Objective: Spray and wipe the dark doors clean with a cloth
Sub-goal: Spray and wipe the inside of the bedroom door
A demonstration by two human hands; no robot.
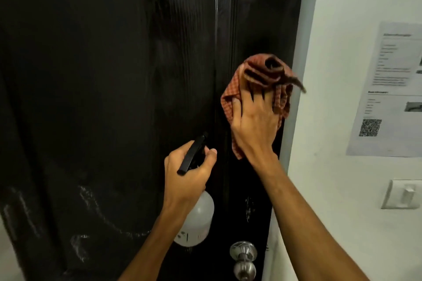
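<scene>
Dark door point(91, 98) fills most of the view. White streaky smears point(86, 201) sit far left of the door knob point(243, 255) and slightly above it, not yet wiped.

My left hand point(187, 173) is up and left of the knob, fingers curled round the neck of the spray bottle point(196, 219), thumb up by the black trigger head point(191, 155). The nozzle points up at the door. The bottle's white body hangs just left of the knob and above it. I can't tell if a finger is on the trigger.

My right hand point(253, 121) is well above the knob and a bit right, fingers spread and straight, palm pressing the checked red cloth point(258, 70) onto the door. The cloth is bunched over my fingertips, with a loose end flapping toward the grey door frame point(296, 75). More smears point(249, 210) lie just above the knob.

Right of the knob is white wall, with a paper notice point(388, 89) high up and a light switch point(404, 194) lower down.

Risks, as I judge them:
- The bunched cloth touches the door unevenly and could leave streaks on the glossy surface.
- The flat hand has no real hold, so a fast stroke could let the cloth slide out.
- A stray squeeze of the trigger could wet my right wrist.
- The bottle's body could knock the knob as I move lower.
- Overspray could reach the notice or the switch.
</scene>
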